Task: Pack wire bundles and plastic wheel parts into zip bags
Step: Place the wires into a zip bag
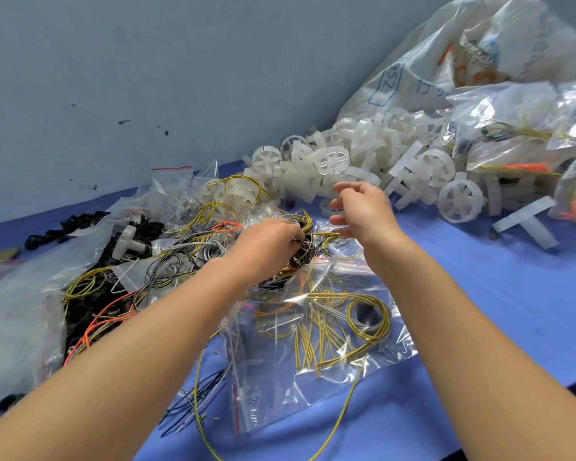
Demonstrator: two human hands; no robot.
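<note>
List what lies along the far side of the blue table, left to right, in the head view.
Black plastic parts → small zip bag with red strip → yellow wire loop → pile of white plastic wheels → large clear bags.

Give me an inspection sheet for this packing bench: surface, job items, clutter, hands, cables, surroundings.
Surface: blue table, largely covered with parts and bags.
Job's things: white plastic wheels heaped at the back right, spilling from a large plastic sack; clear zip bag in front holding yellow wires; filled bags at far right.
Clutter: black plastic parts at left; loose empty zip bags.
Hands: left hand grips a dark wire bundle; right hand raised above it, fingers relaxed, holding nothing.
Cables: yellow, orange and black wires tangled across the middle; one long yellow wire trails to the front edge.
Surroundings: grey wall behind.
</note>
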